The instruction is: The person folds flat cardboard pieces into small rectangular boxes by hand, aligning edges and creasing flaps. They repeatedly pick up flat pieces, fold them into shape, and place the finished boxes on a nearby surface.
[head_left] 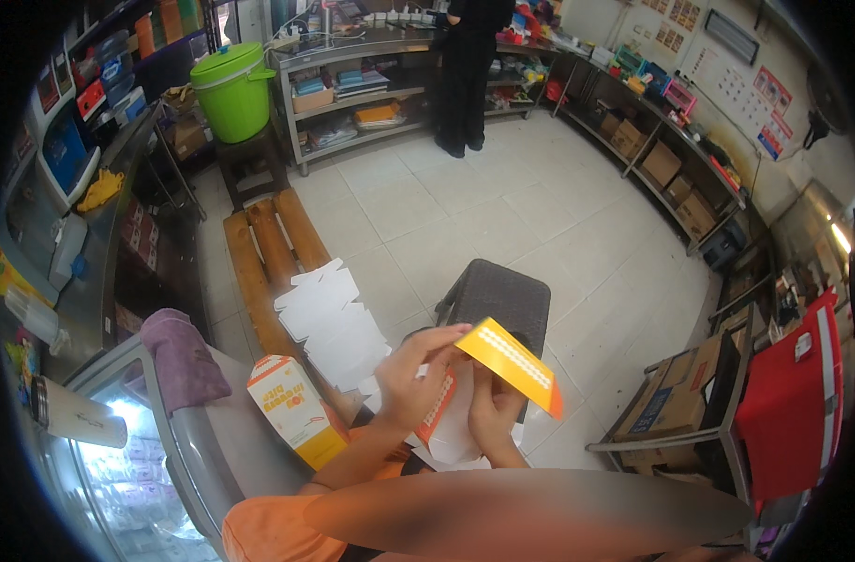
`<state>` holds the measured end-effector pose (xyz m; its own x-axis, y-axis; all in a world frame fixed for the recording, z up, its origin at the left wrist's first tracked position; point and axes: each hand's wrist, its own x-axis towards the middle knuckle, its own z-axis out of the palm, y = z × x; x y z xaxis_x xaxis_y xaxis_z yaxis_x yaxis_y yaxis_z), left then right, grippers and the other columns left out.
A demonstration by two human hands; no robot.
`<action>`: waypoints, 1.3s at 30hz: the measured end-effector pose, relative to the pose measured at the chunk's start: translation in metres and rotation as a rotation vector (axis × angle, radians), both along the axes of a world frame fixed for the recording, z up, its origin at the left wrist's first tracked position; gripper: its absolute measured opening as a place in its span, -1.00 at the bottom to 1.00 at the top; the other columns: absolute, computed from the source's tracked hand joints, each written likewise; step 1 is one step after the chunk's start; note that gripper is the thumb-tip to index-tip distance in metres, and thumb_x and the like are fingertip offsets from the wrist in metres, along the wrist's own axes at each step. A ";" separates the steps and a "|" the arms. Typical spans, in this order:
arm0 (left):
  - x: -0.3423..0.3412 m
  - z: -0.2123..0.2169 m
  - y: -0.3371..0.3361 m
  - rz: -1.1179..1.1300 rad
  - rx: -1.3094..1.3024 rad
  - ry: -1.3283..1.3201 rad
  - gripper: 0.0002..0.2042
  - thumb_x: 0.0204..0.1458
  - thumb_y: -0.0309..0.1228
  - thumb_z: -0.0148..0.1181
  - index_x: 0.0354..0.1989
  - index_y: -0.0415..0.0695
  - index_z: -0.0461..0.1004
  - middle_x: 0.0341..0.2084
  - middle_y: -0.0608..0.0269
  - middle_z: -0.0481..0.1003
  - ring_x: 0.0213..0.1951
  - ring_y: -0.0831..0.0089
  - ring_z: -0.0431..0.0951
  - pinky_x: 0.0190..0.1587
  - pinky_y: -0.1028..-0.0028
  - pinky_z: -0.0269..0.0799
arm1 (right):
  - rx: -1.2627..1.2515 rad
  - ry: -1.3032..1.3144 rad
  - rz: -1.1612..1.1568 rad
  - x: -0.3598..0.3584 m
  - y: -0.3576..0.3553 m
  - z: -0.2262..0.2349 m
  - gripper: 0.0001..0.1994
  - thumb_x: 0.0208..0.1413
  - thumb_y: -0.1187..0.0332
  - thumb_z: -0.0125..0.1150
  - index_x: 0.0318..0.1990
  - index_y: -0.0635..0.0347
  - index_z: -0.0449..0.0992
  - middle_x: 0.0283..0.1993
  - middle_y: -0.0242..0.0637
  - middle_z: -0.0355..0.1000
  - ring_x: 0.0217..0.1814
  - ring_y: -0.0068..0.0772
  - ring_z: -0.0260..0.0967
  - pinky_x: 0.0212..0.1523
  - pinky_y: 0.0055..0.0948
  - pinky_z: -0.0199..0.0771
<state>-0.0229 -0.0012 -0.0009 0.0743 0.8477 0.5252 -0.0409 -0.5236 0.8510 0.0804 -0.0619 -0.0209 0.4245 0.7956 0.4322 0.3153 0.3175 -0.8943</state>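
Note:
In front of my body I hold a yellow and orange cardboard box (pixel 510 363), tilted, with one printed yellow side facing up. The fingertips of my left hand (pixel 410 377) press on its upper left edge. My right hand (pixel 494 420) grips it from below; part of the fingers is hidden behind the panel. Beneath my hands lies more printed card with white inner sides (pixel 455 421), partly covered by my arms. Left of my forearm stands a folded white, orange and yellow carton (pixel 296 405). Flat white carton blanks (pixel 334 323) lie stacked on the wooden bench.
The wooden bench (pixel 275 245) runs away to the left, and a dark woven stool (pixel 498 298) stands ahead. A glass-fronted fridge (pixel 132 468) with a purple towel (pixel 184 361) is at my left. A person in black (pixel 465 75) stands by the far shelves. Boxes and red cloth (pixel 788 403) sit right.

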 end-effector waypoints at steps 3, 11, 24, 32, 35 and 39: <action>-0.015 -0.004 0.020 0.343 -0.007 0.216 -0.79 -0.08 -0.69 0.30 -0.23 -0.26 0.57 -0.26 0.08 0.61 -0.28 0.40 0.66 -0.17 0.50 0.61 | 0.069 -0.421 0.154 0.006 -0.003 0.010 -0.81 0.00 0.59 0.31 -0.19 0.28 0.56 -0.12 -0.20 0.47 -0.17 -0.18 0.49 -0.09 -0.34 0.45; -0.022 -0.029 0.034 0.219 0.009 -0.269 -0.61 -0.14 -0.71 0.34 -0.08 -0.17 0.50 -0.27 0.17 0.59 -0.27 0.45 0.61 -0.19 0.48 0.58 | 0.402 -0.256 -0.266 0.021 0.011 0.036 -0.76 -0.20 0.59 0.40 -0.30 0.21 0.55 -0.13 -0.21 0.48 -0.16 -0.12 0.45 -0.06 -0.34 0.43; -0.024 -0.028 0.035 -0.041 0.573 0.216 -0.81 -0.18 -0.52 0.28 -0.32 -0.06 0.61 -0.32 0.35 0.58 -0.24 0.35 0.54 -0.20 0.45 0.49 | 0.093 -0.323 -0.017 0.031 0.014 0.037 -0.76 -0.06 0.72 0.20 -0.21 0.30 0.58 -0.12 -0.13 0.56 -0.18 -0.22 0.56 -0.11 -0.36 0.55; -0.027 -0.025 0.035 -0.094 0.660 0.244 -0.76 -0.30 -0.49 0.40 -0.36 -0.09 0.61 -0.39 0.36 0.57 -0.30 0.35 0.58 -0.22 0.45 0.57 | -0.011 -0.042 0.207 0.035 0.010 0.038 -0.94 0.02 0.64 0.25 -0.32 0.35 0.56 0.02 -0.06 0.48 -0.04 -0.29 0.48 0.04 -0.38 0.45; -0.026 -0.024 0.033 -0.060 0.653 0.206 -0.76 -0.33 -0.48 0.44 -0.39 -0.10 0.61 -0.42 0.35 0.57 -0.31 0.35 0.58 -0.23 0.44 0.57 | -0.030 -0.099 0.250 0.029 0.006 0.037 -0.89 0.00 0.64 0.23 -0.30 0.31 0.56 0.05 -0.10 0.47 0.02 -0.32 0.46 0.05 -0.40 0.45; -0.023 -0.028 0.032 -0.009 0.589 0.135 -0.78 -0.33 -0.46 0.47 -0.44 -0.13 0.59 -0.44 0.32 0.57 -0.35 0.32 0.59 -0.25 0.43 0.56 | 0.003 -0.223 0.235 0.027 0.005 0.036 -0.89 -0.02 0.61 0.28 -0.30 0.32 0.56 0.04 -0.10 0.47 0.02 -0.24 0.46 0.04 -0.38 0.44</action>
